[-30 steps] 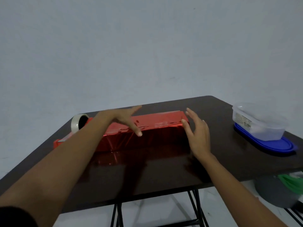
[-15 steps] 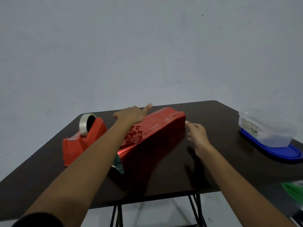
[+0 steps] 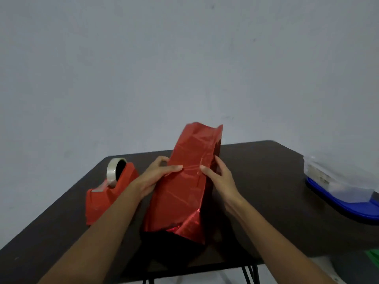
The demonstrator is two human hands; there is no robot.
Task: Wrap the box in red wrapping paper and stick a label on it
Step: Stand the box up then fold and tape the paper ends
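Note:
The long box in shiny red wrapping paper (image 3: 184, 181) stands nearly upright on the dark table (image 3: 266, 191), leaning slightly away, its lower end on the tabletop. Loose paper sticks up open at its top end and is crumpled at the bottom. My left hand (image 3: 155, 177) grips the box's left side, thumb across the front face. My right hand (image 3: 219, 179) holds the right side, thumb on the front and fingers behind. No label is visible.
A red tape dispenser (image 3: 106, 191) with a roll of clear tape (image 3: 114, 171) sits left of the box. At the right edge a clear plastic container (image 3: 336, 179) rests on a blue lid (image 3: 348, 206). Something green (image 3: 373, 255) shows below the table.
The box lay flat along the table a second ago. My left hand swung it round, and now both hands have it stood up on its end.

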